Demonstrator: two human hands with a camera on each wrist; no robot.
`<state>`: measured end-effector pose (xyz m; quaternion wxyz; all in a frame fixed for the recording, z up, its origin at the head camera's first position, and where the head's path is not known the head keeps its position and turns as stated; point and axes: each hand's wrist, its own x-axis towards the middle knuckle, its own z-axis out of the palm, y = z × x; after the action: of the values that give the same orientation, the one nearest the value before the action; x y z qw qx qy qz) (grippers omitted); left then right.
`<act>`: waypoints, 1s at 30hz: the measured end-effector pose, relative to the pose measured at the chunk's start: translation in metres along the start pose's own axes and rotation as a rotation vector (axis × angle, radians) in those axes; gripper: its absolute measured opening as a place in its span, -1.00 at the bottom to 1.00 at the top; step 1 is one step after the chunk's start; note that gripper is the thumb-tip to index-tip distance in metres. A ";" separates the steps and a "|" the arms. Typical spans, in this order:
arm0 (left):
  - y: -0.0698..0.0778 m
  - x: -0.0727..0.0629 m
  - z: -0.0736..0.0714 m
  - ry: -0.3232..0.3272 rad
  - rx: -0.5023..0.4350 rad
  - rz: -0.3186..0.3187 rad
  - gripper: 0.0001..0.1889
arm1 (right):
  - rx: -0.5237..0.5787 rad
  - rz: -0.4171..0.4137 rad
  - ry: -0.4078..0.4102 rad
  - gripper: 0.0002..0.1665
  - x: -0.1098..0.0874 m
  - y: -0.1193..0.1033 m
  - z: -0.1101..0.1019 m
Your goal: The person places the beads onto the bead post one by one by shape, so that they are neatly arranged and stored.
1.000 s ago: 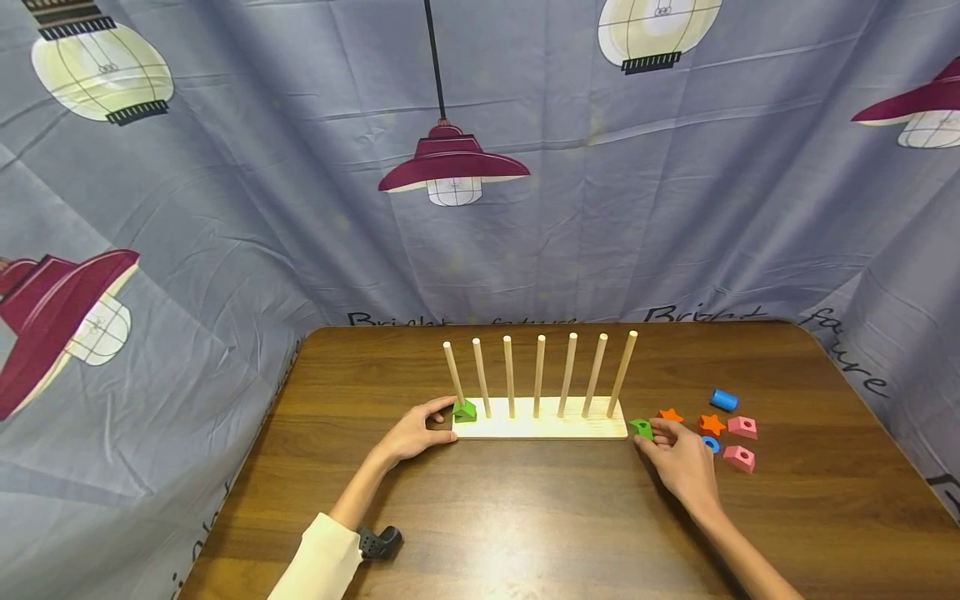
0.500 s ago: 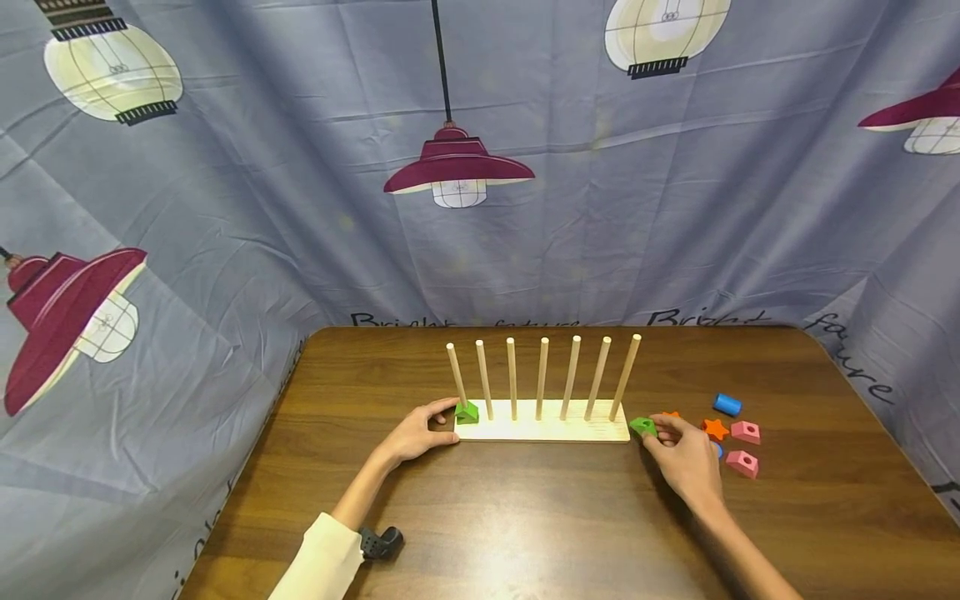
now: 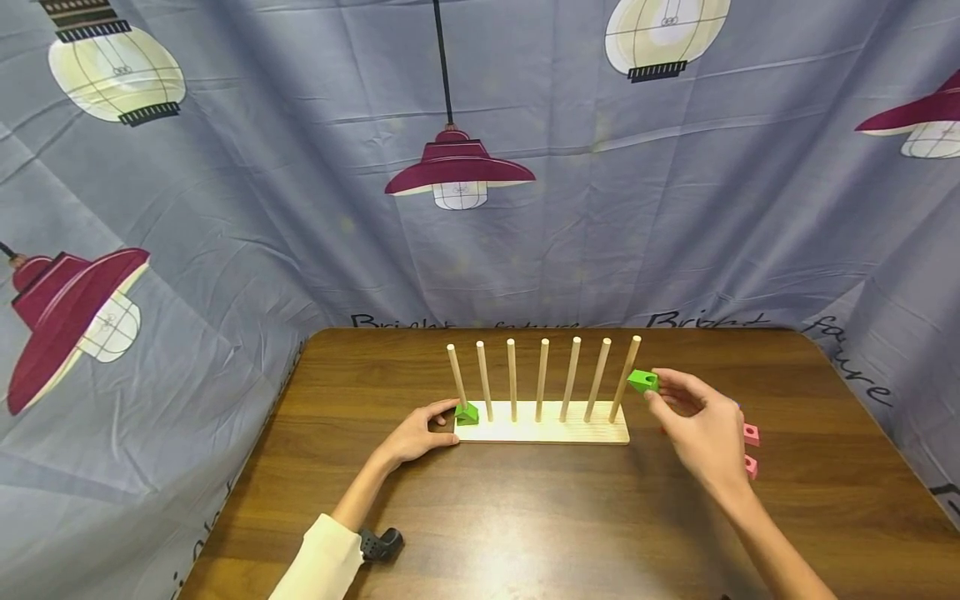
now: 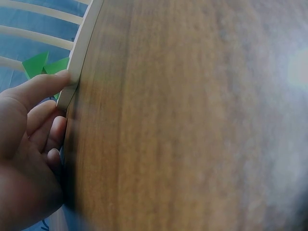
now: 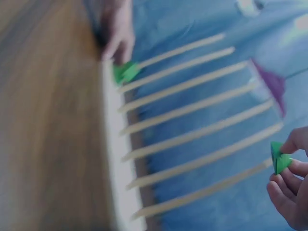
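A pale wooden peg board (image 3: 540, 431) with a row of several upright dowels lies across the middle of the table. My left hand (image 3: 412, 432) grips its left end, the thumb at the front edge in the left wrist view. On the leftmost dowel sits a green notched block (image 3: 467, 414), down at the base near my left fingers. My right hand (image 3: 701, 421) pinches a second green block (image 3: 642, 381) between thumb and fingers. It is raised beside the upper part of the rightmost dowel (image 5: 202, 192), and a hole shows in its top.
Two pink blocks (image 3: 752, 434) with holes lie on the brown table (image 3: 517, 517), partly behind my right hand. The other small pieces there are mostly hidden by the hand. A grey-blue curtain (image 3: 570, 233) printed with lamps hangs behind the table.
My right hand has lifted the green block off the table and up beside the rightmost dowel, turning it. The left hand keeps its grip on the board.
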<state>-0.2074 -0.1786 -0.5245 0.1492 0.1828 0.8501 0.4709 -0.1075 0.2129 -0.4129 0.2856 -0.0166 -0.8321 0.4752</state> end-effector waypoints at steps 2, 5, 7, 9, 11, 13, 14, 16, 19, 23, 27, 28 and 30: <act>0.001 0.000 0.000 -0.003 0.006 -0.001 -0.32 | 0.037 -0.035 -0.007 -0.64 0.004 -0.015 0.000; 0.002 0.000 0.000 -0.009 0.011 -0.007 -0.31 | 0.086 -0.101 -0.041 -0.62 0.009 -0.036 0.002; 0.002 -0.001 -0.001 -0.009 0.018 -0.007 -0.31 | 0.115 -0.155 -0.074 -0.60 0.013 -0.049 0.007; 0.001 0.000 -0.001 -0.009 0.021 -0.008 -0.31 | 0.130 -0.201 -0.108 -0.59 0.017 -0.060 0.014; 0.000 0.000 -0.001 -0.009 0.021 -0.003 -0.31 | 0.151 -0.245 -0.146 -0.59 0.020 -0.069 0.023; -0.001 0.000 -0.001 -0.009 0.015 0.002 -0.32 | 0.171 -0.296 -0.187 -0.58 0.022 -0.079 0.034; -0.001 0.000 -0.001 -0.010 0.014 0.006 -0.31 | 0.174 -0.323 -0.204 -0.58 0.024 -0.083 0.040; -0.002 0.000 -0.001 -0.009 0.013 0.012 -0.32 | 0.201 -0.378 -0.246 -0.58 0.027 -0.092 0.053; -0.003 0.000 -0.001 -0.005 0.016 0.014 -0.32 | 0.236 -0.433 -0.309 -0.59 0.031 -0.105 0.073; -0.002 0.000 -0.001 -0.001 0.022 0.003 -0.32 | 0.268 -0.423 -0.403 -0.61 0.034 -0.119 0.098; -0.001 0.000 -0.001 -0.003 0.025 -0.004 -0.33 | 0.254 -0.407 -0.467 -0.63 0.035 -0.125 0.121; -0.001 0.000 -0.001 -0.006 0.023 -0.007 -0.33 | 0.246 -0.411 -0.475 -0.63 0.035 -0.125 0.126; 0.000 0.000 -0.001 -0.008 0.019 -0.010 -0.32 | 0.223 -0.427 -0.481 -0.64 0.036 -0.126 0.134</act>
<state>-0.2083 -0.1796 -0.5239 0.1531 0.1819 0.8547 0.4615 -0.1726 0.0494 -0.3475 0.1744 0.3017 -0.8032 0.4831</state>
